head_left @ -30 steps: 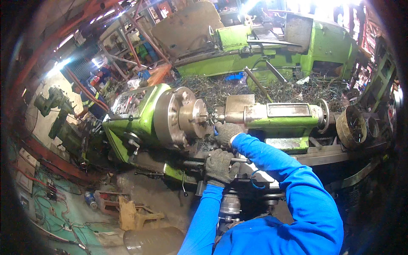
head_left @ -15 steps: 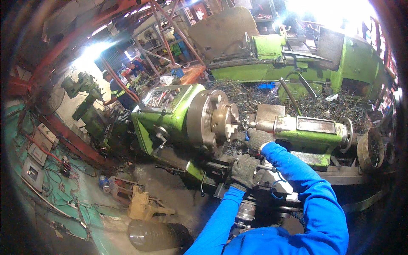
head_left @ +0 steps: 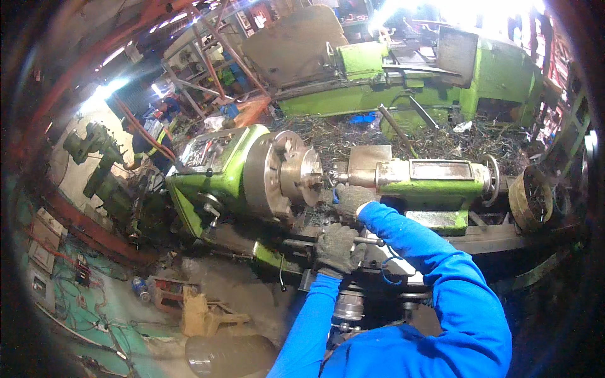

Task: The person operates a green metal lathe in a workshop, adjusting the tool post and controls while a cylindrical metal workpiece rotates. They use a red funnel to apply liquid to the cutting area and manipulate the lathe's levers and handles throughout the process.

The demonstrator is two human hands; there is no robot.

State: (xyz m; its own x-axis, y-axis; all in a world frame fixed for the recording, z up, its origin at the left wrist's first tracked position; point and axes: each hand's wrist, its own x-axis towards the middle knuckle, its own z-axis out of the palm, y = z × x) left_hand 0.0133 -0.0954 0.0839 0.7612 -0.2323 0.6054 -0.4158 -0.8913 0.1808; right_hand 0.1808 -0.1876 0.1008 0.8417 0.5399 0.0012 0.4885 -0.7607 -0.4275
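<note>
In front of me stands a green lathe with a large steel chuck (head_left: 265,173). My left hand (head_left: 337,249), in a dark knit glove, is closed at the hub of a metal lever (head_left: 368,240) with a dark knob; its fingertips are partly hidden. My right hand (head_left: 355,200), gloved the same way, reaches in between the chuck and the green tailstock (head_left: 428,186). Its fingers are curled beside a small blue piece (head_left: 335,196), and what they hold is hidden. A thin blue tube (head_left: 389,272) loops below the lever.
Metal shavings (head_left: 435,138) lie thick behind the lathe. Another green machine (head_left: 372,94) stands farther back. A handwheel (head_left: 492,181) sits at the tailstock's right end. At lower left are a yellowish stool (head_left: 208,315) and a dark drum (head_left: 227,356). A person (head_left: 151,148) stands at far left.
The whole scene has shifted left in the picture as my head turned. Both hands stay at the same places on the lathe, with little visible movement.
</note>
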